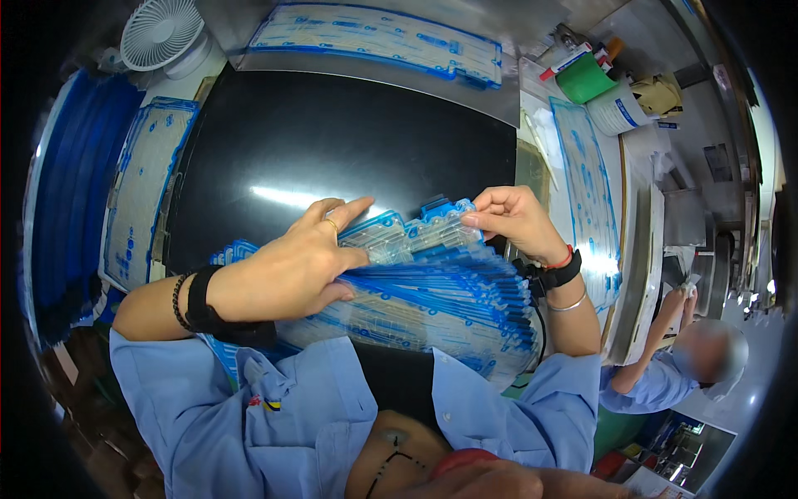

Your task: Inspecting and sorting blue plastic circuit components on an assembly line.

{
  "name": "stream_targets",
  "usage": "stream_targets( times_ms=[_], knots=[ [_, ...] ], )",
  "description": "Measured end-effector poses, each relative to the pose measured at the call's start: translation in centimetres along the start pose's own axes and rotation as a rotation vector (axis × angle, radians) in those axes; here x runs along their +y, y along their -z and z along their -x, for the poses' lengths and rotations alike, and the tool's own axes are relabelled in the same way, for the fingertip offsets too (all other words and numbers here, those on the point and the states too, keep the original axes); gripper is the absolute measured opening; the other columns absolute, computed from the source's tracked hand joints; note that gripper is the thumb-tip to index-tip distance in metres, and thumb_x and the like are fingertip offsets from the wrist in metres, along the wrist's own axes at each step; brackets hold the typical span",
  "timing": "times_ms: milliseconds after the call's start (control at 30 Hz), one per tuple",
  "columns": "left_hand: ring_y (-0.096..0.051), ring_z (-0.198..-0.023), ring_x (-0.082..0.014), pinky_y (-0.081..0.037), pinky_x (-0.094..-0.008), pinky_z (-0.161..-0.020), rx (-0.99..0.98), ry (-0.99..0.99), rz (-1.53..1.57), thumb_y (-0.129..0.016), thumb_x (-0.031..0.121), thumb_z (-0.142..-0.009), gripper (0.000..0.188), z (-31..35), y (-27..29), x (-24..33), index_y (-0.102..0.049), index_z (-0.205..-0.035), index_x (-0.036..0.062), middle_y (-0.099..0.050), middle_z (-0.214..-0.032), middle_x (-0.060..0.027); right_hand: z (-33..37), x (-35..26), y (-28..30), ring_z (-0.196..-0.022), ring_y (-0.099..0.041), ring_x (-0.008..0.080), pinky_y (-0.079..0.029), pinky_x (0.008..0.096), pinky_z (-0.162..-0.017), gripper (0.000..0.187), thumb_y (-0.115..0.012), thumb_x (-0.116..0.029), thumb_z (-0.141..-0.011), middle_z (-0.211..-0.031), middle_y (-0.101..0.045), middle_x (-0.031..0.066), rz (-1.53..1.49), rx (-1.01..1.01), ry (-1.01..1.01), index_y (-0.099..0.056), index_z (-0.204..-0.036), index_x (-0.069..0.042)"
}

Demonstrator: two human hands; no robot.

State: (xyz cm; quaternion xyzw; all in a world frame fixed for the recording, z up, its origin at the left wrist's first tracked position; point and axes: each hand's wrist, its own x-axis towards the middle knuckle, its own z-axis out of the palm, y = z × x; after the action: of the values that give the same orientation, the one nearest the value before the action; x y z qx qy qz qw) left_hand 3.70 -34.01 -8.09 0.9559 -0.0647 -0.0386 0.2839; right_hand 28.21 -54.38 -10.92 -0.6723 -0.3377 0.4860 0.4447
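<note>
A clear plastic panel with blue edges [442,233] is lifted at the upper side of a fanned stack, in front of me. My right hand [517,218] pinches its right end between thumb and fingers. My left hand [303,262] grips the panel's left part, with some fingers behind it and others in front; the exact grip is partly hidden. Just below both hands lies the stack of similar blue-edged clear panels [465,303], its right ends spread like a fan. My left forearm covers part of the stack.
A black work surface [349,133] stretches beyond the hands. Similar panels lie at the left [148,191], far side [374,37] and right [586,195]. A white fan [162,37] stands far left, a white tub [617,110] far right. Another person [665,374] works at right.
</note>
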Motion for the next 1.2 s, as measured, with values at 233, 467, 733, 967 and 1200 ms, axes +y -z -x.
stream_targets(
  times_ms=[233,467,733,967,1200],
  knots=[
    [-0.065,-0.098,-0.0269,-0.050,-0.0346,-0.087,-0.538,0.217,0.565,-0.077,0.013,-0.073,0.038,-2.0,1.5,-2.5,-0.064,-0.106,0.0001,-0.065,-0.114,-0.0168,2.4,-0.4,0.3,-0.067,-0.058,0.0034,-0.047,0.0174,-0.061,0.009,-0.065,-0.007,-0.087,-0.079,-0.067,0.0020,-0.084,-0.090,0.184,-0.066,-0.093,0.000],
    [-0.065,-0.074,-0.0298,-0.050,-0.0349,-0.063,-0.116,-0.016,0.104,-0.076,0.011,-0.073,0.030,1.9,9.7,4.8,-0.065,-0.099,0.0023,-0.067,-0.087,-0.0153,8.4,1.4,4.9,-0.086,-0.067,0.0157,-0.055,0.0258,-0.074,0.026,-0.055,-0.018,-0.095,-0.101,-0.067,0.0130,-0.171,0.153,0.203,-0.060,-0.112,0.001],
    [-0.063,-0.098,-0.0335,-0.050,-0.0377,-0.084,0.327,-0.144,-0.252,-0.068,0.002,-0.075,0.058,2.1,14.6,7.5,-0.047,-0.128,0.0080,-0.064,-0.110,-0.0163,12.7,5.2,6.2,-0.134,-0.035,0.0270,-0.028,0.0416,-0.110,0.105,-0.070,-0.061,-0.073,-0.147,-0.032,0.0195,-0.366,0.180,0.625,-0.021,-0.147,-0.004],
    [-0.065,-0.088,-0.0369,-0.051,-0.0420,-0.076,0.155,0.092,-0.413,-0.074,0.013,-0.073,0.064,-3.1,6.7,-2.1,-0.046,-0.131,0.0148,-0.068,-0.090,-0.0171,9.2,1.7,1.1,-0.135,-0.031,0.0198,-0.024,0.0356,-0.112,0.102,-0.084,-0.023,-0.069,-0.148,-0.032,0.0118,-0.077,0.241,0.288,-0.021,-0.147,-0.002],
    [-0.066,-0.088,-0.0353,-0.052,-0.0412,-0.077,0.227,-0.150,-0.416,-0.081,0.028,-0.066,0.069,-6.9,5.8,0.8,-0.047,-0.124,0.0110,-0.066,-0.102,-0.0145,2.1,3.9,-1.4,-0.128,-0.038,0.0213,-0.029,0.0353,-0.109,0.107,-0.087,-0.016,-0.064,-0.140,-0.036,0.0139,-0.181,0.535,0.644,-0.020,-0.147,-0.004]
  ],
)
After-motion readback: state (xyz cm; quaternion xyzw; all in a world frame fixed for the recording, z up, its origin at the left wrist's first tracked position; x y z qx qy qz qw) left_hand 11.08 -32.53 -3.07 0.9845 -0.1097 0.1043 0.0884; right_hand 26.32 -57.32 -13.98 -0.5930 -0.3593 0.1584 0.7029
